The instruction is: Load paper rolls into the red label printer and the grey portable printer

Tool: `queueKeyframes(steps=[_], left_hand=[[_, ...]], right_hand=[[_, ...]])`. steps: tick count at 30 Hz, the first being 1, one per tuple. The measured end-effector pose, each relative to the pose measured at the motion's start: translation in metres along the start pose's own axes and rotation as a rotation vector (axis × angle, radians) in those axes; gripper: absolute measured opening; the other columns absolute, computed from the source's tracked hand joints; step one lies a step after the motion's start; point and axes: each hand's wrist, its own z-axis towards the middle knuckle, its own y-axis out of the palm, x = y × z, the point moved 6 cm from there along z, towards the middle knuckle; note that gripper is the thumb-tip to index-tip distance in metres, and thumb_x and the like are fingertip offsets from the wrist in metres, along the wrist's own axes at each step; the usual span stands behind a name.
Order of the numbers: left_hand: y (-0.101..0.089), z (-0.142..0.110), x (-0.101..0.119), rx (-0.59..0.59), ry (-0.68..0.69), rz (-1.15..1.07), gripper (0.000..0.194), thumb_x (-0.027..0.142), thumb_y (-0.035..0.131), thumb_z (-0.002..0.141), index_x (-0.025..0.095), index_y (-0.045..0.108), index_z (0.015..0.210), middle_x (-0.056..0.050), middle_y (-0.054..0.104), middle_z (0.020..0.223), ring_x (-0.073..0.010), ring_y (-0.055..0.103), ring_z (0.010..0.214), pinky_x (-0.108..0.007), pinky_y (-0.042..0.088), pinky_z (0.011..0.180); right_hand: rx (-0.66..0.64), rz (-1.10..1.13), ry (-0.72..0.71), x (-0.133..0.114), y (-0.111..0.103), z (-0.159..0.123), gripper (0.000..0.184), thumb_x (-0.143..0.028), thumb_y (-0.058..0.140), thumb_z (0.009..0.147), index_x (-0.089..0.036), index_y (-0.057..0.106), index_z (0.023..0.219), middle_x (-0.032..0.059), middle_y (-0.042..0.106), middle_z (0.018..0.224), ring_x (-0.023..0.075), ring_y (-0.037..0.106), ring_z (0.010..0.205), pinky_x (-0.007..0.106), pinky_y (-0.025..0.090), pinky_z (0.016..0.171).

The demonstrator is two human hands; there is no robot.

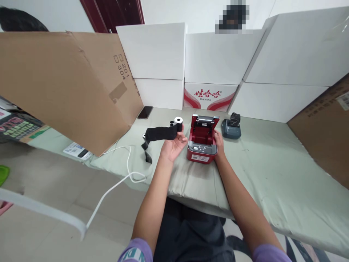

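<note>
A small red printer with its lid open sits on the pale green cloth in front of me. My right hand grips the printer's right side. My left hand is closed on a white paper roll wrapped in a black sleeve, held just left of the printer. A black strip hangs from the sleeve down to the cloth.
A grey-blue device sits right of the printer. White boxes line the back. A large cardboard sheet leans at left, a phone beside it. A white cable loops over the cloth's front-left edge.
</note>
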Motion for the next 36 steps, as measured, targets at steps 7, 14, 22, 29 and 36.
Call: queueKeyframes(steps=[7, 14, 22, 29, 36], left_hand=[[0.001, 0.002, -0.008, -0.027, -0.034, -0.066, 0.024, 0.027, 0.05, 0.1, 0.027, 0.071, 0.112, -0.006, 0.072, 0.121, -0.0154, 0.067, 0.091, -0.032, 0.05, 0.079], [0.001, 0.0, -0.007, -0.001, 0.036, -0.012, 0.021, 0.027, 0.071, 0.087, 0.028, 0.07, 0.108, -0.002, 0.073, 0.116, -0.0187, 0.069, 0.108, -0.032, 0.054, 0.088], [0.001, -0.002, -0.005, -0.047, 0.131, 0.03, 0.038, 0.022, 0.086, 0.07, 0.026, 0.07, 0.104, 0.0, 0.076, 0.108, -0.0175, 0.069, 0.113, -0.031, 0.05, 0.101], [0.0, -0.006, -0.006, -0.052, 0.145, 0.067, 0.04, 0.021, 0.089, 0.064, 0.025, 0.072, 0.1, 0.001, 0.076, 0.096, -0.017, 0.073, 0.1, -0.03, 0.053, 0.095], [-0.002, -0.008, -0.006, -0.012, 0.144, 0.076, 0.04, 0.02, 0.089, 0.064, 0.023, 0.071, 0.1, 0.0, 0.076, 0.095, -0.0181, 0.072, 0.105, -0.031, 0.051, 0.1]], right_hand=[[-0.008, -0.007, -0.006, 0.0, 0.0, -0.001, 0.052, -0.063, 0.063, 0.081, -0.023, 0.066, 0.114, 0.0071, 0.068, 0.127, 0.0263, 0.06, 0.122, 0.046, 0.044, 0.111], [-0.023, 0.031, 0.013, 0.005, 0.0, 0.002, 0.053, -0.061, 0.064, 0.081, -0.023, 0.065, 0.117, 0.007, 0.067, 0.129, 0.0256, 0.06, 0.122, 0.045, 0.044, 0.111], [-0.017, 0.03, 0.0, 0.002, 0.001, 0.001, 0.05, -0.061, 0.064, 0.081, -0.023, 0.066, 0.114, 0.0072, 0.068, 0.126, 0.0264, 0.06, 0.122, 0.045, 0.044, 0.11], [-0.012, 0.056, 0.01, 0.007, 0.0, 0.003, 0.053, -0.061, 0.066, 0.079, -0.022, 0.065, 0.114, 0.008, 0.067, 0.127, 0.0269, 0.061, 0.121, 0.046, 0.045, 0.11], [-0.038, 0.049, 0.022, 0.015, -0.002, 0.007, 0.055, -0.063, 0.065, 0.08, -0.023, 0.064, 0.118, 0.007, 0.067, 0.128, 0.0256, 0.061, 0.122, 0.045, 0.045, 0.11]])
